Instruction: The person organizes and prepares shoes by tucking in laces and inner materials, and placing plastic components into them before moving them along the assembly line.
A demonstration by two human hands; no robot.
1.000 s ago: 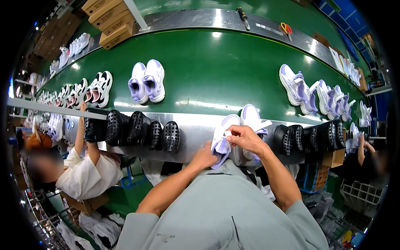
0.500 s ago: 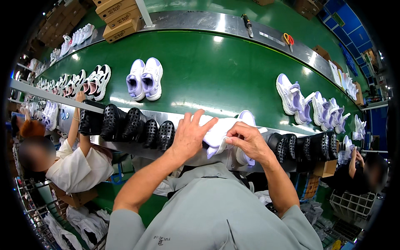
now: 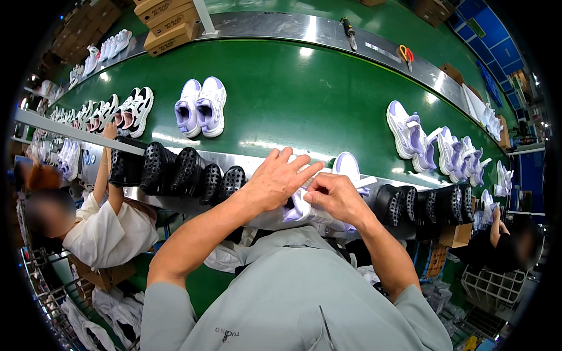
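A white sneaker with lavender lining (image 3: 297, 209) is between my two hands at the near edge of the line, partly covered by them. My left hand (image 3: 280, 180) lies over its upper, fingers bent around the shoe. With thumb and fingers pinched together, my right hand (image 3: 338, 198) grips the sneaker's collar edge. Just beyond my right hand, the toe of a second white-and-lavender sneaker (image 3: 346, 165) shows; that hand hides part of it.
Black perforated shoe forms (image 3: 187, 171) line the near ledge left of my hands, and more black forms (image 3: 393, 203) stand to the right. A sneaker pair (image 3: 201, 108) rests on the green belt (image 3: 287, 99). Scissors (image 3: 406, 56) lie on the far rail. Co-workers (image 3: 111, 228) sit on either side.
My left hand has shifted right and its fingers reach further over the sneaker. The sneaker has turned, showing more lavender lining. My right hand has moved slightly left, still pinching.
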